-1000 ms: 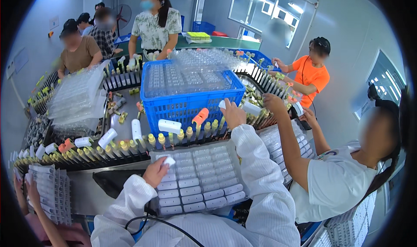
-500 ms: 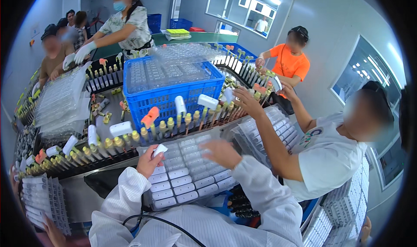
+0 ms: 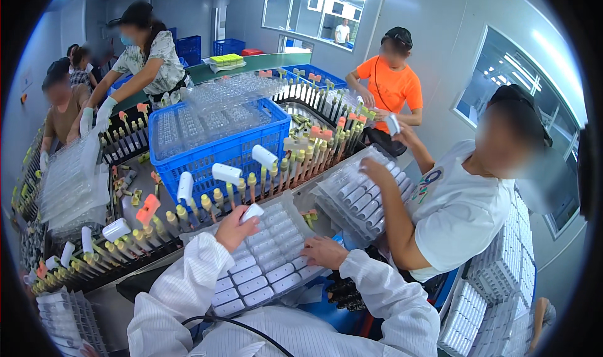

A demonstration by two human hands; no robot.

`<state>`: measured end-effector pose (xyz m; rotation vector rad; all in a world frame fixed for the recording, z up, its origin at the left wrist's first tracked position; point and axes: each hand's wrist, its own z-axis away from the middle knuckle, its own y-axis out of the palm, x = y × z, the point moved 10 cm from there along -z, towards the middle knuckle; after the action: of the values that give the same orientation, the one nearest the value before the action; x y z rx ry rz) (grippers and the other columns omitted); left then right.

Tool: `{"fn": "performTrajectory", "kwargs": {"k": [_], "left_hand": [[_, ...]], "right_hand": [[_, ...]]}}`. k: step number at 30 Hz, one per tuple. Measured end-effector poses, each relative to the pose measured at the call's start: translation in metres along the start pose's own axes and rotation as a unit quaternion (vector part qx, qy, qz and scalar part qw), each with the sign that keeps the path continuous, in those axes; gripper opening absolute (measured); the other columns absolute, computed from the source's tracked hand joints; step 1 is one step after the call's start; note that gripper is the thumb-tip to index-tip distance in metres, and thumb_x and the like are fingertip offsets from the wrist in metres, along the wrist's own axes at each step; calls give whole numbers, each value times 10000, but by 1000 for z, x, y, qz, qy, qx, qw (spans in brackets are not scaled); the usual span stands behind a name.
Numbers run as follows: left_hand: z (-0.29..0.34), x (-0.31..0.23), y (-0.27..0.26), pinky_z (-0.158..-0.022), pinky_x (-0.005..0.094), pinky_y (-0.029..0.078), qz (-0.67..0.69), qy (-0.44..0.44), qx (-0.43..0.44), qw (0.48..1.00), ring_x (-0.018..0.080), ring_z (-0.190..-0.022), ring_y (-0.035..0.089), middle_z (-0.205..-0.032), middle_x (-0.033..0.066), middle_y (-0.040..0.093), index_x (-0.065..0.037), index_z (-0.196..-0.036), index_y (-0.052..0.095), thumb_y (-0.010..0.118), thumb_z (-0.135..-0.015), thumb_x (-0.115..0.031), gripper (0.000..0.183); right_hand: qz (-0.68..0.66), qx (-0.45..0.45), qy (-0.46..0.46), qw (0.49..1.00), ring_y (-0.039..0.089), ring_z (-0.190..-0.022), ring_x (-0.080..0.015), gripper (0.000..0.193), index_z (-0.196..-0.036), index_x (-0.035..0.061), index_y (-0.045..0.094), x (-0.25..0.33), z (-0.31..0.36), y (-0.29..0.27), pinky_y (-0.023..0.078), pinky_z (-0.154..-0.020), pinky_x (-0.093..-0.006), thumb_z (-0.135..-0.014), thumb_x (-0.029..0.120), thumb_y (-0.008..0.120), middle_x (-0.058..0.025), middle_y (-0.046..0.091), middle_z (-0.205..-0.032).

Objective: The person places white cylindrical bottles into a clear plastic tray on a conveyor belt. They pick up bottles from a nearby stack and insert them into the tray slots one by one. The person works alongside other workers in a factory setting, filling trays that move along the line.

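Note:
In front of me lies a clear plastic blister tray [image 3: 280, 224]. Its near rows hold white rounded plastic housings [image 3: 256, 285], and its farther cells show no white pieces. My left hand [image 3: 235, 229] is closed on a white plastic housing [image 3: 252, 212], held between thumb and fingers above the tray's far left part. On the tray's right side, my right hand [image 3: 323, 252] rests with fingers apart and fingertips over the cells; I see nothing held in it.
Beyond the tray runs a line of yellow-tipped upright holders [image 3: 217, 197], some carrying white housings. A blue crate [image 3: 220, 149] of clear trays stands behind it. To my right, a co-worker in white [image 3: 461, 200] handles housings over another tray [image 3: 333, 197].
My view has turned to the right. My right hand has come down from above the tray onto its right side. My left hand still holds the white housing.

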<state>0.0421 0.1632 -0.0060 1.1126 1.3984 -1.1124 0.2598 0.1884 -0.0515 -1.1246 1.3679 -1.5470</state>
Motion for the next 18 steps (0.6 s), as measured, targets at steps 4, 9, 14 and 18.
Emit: {"fn": "performTrajectory", "kwargs": {"k": [4,9,14,18], "left_hand": [[-50,-5,21,-669,322,580,131,-58,-44,989,205,-871,691,-1051,107,649,11,-1226,506,600,-956,-213,363],[-112,-3,6,-604,295,530,122,-1,-209,970,159,-784,670,-930,99,667,36,-1167,532,663,-893,-284,442],[-127,-22,-26,-798,417,493,-80,43,-397,913,303,-884,653,-978,169,675,-2,-1136,579,669,-858,-355,458],[-122,-31,-55,-806,430,499,-177,35,-410,894,365,-940,659,-1022,227,669,5,-1112,590,704,-833,-358,472]], "right_hand": [[-13,-16,3,1000,554,-1083,-277,328,-1118,142,637,-2,6,-1,469,-891,-415,-815,246,705,-73,542,-1113],[48,-4,22,999,545,-1088,-287,358,-1166,127,588,7,10,0,455,-910,-415,-839,236,681,-74,531,-1148],[17,-110,5,994,562,-1097,-279,313,-1141,80,579,15,22,-20,472,-884,-429,-879,241,636,-95,569,-1170],[-155,-196,61,966,643,-936,-259,284,-1169,49,567,2,29,-54,499,-822,-406,-943,221,565,-140,641,-1040]]}}
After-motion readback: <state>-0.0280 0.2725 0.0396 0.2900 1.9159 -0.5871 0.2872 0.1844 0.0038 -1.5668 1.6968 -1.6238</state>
